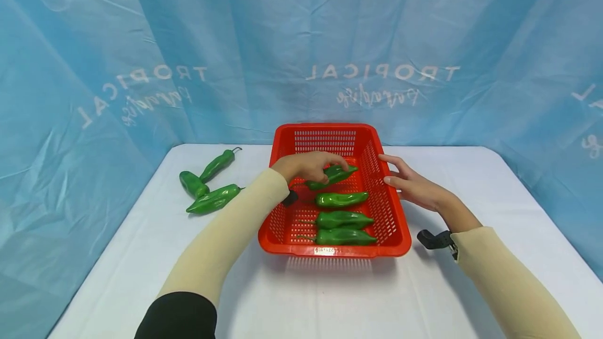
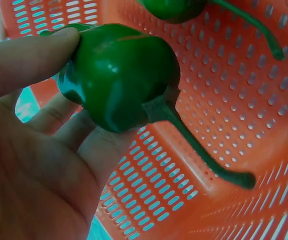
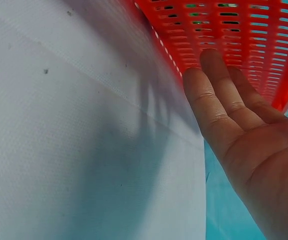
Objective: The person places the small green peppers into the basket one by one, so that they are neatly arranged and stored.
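My left hand [image 1: 311, 165] reaches into a red plastic basket [image 1: 394, 208] and grips a green pepper [image 1: 335, 174] near the far end. In the left wrist view the thumb lies on top of that pepper [image 2: 126, 75] and the fingers curl beneath it, its stem pointing away from the palm. Nearer me in the basket lie three more green peppers side by side, among them a glossy one [image 1: 341, 200]. My right hand [image 1: 414, 184] is at the basket's right side. Its fingers [image 3: 216, 82] are nearly straight against the slotted outer wall in the right wrist view.
Left of the basket, three green peppers lie close together on the white table [image 1: 155, 255], one of them [image 1: 214, 199] nearest the basket. A blue printed sheet [image 1: 282, 41] hangs behind the table and along both sides.
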A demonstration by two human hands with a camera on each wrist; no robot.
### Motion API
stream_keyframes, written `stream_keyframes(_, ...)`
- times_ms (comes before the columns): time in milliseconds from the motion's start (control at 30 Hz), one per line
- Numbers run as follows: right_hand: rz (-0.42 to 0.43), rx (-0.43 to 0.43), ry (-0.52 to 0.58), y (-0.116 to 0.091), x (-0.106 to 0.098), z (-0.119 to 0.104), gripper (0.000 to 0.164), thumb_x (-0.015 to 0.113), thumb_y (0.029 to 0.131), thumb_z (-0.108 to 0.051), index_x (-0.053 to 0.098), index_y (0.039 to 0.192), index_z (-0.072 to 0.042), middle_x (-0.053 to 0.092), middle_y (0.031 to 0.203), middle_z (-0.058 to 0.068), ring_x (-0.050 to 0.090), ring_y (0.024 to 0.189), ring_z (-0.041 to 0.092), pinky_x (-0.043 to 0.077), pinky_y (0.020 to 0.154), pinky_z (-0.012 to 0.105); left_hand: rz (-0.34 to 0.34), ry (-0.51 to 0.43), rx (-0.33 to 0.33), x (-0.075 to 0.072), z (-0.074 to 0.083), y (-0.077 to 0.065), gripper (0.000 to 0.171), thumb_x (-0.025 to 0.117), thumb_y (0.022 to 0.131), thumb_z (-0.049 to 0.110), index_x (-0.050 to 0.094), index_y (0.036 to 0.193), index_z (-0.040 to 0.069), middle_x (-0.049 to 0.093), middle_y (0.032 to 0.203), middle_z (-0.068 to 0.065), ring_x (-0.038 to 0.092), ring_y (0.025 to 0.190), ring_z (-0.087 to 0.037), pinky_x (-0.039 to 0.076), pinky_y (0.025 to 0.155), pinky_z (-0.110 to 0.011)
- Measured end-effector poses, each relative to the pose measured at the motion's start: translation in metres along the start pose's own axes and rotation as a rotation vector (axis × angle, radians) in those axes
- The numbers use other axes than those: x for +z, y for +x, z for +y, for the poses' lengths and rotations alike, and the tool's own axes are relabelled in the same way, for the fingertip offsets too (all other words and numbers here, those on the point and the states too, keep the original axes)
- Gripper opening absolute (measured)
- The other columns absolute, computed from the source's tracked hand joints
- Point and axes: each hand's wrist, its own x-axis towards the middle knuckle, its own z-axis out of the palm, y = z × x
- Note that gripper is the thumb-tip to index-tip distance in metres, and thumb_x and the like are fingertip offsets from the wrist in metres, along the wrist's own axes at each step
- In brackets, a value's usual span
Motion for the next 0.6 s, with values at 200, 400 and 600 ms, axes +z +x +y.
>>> stream_keyframes(200, 0.008, -0.001, -0.008, -0.002, -0.002, -0.002, 0.067, 0.047, 0.104, -0.024, 0.007, 0.157, -0.029, 0.028, 0.155, 0.028, 0.059, 0.114, 0.007, 0.055, 0.097, 0.05, -0.028, 0.013, -0.006, 0.004, -0.002, 0.008, 0.052, 0.059, 0.094, 0.004, 0.052, 0.141, 0.028, 0.038, 0.158, -0.002, 0.035, 0.147, -0.024, 0.042, 0.113, -0.044)
stream_keyframes(400, 0.017, 0.006, -0.01, 0.0, -0.002, 0.002, 0.066, 0.048, 0.103, -0.025, 0.009, 0.157, -0.031, 0.028, 0.157, 0.025, 0.057, 0.117, 0.009, 0.052, 0.1, 0.055, -0.071, 0.017, -0.021, 0.01, -0.001, 0.017, 0.055, 0.059, 0.093, 0.005, 0.052, 0.142, 0.031, 0.039, 0.157, -0.002, 0.035, 0.146, -0.023, 0.049, 0.104, -0.038)
stream_keyframes(600, 0.019, 0.013, -0.003, 0.002, 0.0, 0.003, 0.067, 0.048, 0.103, -0.026, 0.008, 0.157, -0.031, 0.028, 0.157, 0.025, 0.056, 0.12, 0.013, 0.052, 0.1, 0.055, -0.092, -0.001, -0.056, 0.015, -0.002, 0.023, 0.056, 0.06, 0.092, 0.004, 0.054, 0.139, 0.035, 0.041, 0.154, -0.003, 0.041, 0.135, -0.02, 0.053, 0.077, -0.028)
